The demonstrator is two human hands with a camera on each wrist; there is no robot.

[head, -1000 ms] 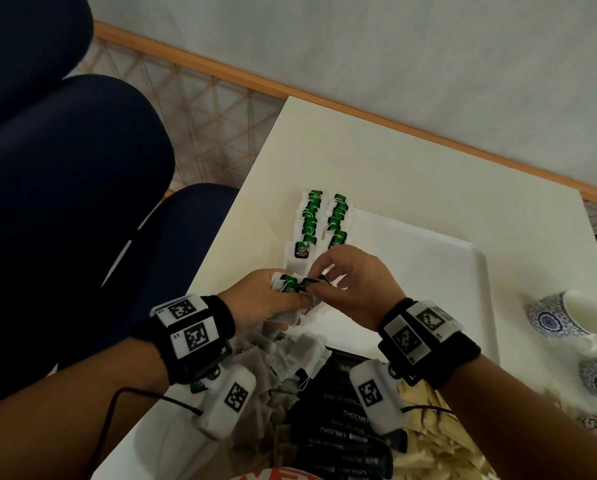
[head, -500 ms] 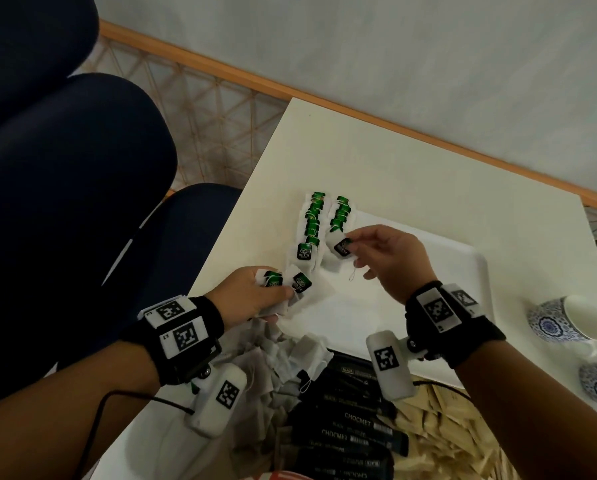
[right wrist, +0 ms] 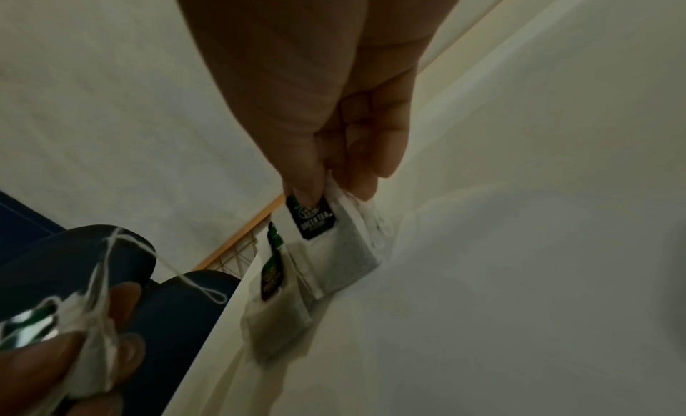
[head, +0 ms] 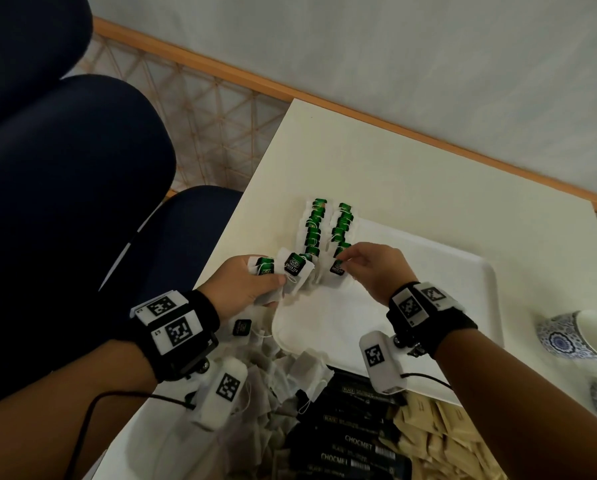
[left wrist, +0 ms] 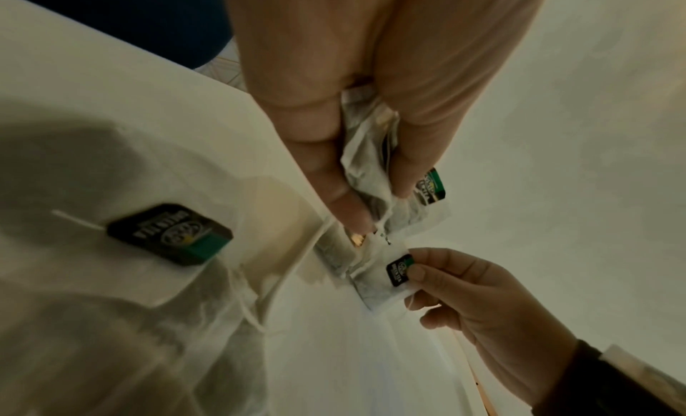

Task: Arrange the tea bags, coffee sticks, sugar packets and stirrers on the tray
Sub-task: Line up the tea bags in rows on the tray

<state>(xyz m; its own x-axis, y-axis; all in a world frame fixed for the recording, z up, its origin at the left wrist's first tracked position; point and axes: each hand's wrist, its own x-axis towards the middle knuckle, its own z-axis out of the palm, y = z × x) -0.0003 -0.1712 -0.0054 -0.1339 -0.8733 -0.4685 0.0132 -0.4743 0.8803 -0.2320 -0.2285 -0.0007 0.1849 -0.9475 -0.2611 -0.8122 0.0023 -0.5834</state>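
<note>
A white tray (head: 428, 271) lies on the table with two rows of green-tagged tea bags, a left row (head: 313, 230) and a right row (head: 342, 225), along its left side. My right hand (head: 345, 264) pinches one tea bag (head: 336, 269) by its tag at the near end of the right row; the right wrist view shows this bag (right wrist: 334, 240) touching the tray. My left hand (head: 276, 284) holds a small bunch of tea bags (head: 295, 268) just left of it, above the tray's corner. The left wrist view shows my fingers (left wrist: 334, 193) pinching the crumpled bags (left wrist: 367, 158).
A heap of loose tea bags (head: 255, 393) lies at the table's near left, with black coffee sticks (head: 352, 441) and beige sugar packets (head: 446, 441) beside it. Blue-patterned cups (head: 574, 337) stand at the right. A dark chair (head: 65, 202) sits beyond the table's left edge.
My right hand took one tea bag from the bunch in my left hand, carried it to the right row and has set it down at the near end. The left hand barely moved.
</note>
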